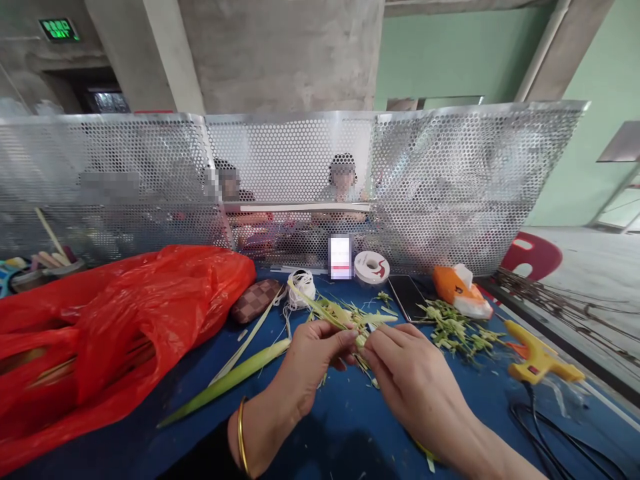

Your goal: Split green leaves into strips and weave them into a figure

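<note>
Both hands meet over the blue table in the head view. My left hand [313, 350], with a gold bangle at the wrist, pinches a small piece of pale green leaf strips [361, 341]. Fingers of my right hand [415, 367] are closed on the same piece from the other side. A small greyish edge shows by the right fingertips; I cannot tell what it is. Just beyond lies a heap of cut leaf strips [345, 312]. Left of my hands rests a long green leaf blade [235, 377].
On the left spreads a red plastic bag [165, 300]. White string [301, 290], a ribbon spool [371, 267], a dark phone [407, 298], an orange tissue pack [461, 291], small green leaf pieces [463, 330] and a yellow glue gun [543, 357] lie around. A perforated metal partition [295, 160] stands behind.
</note>
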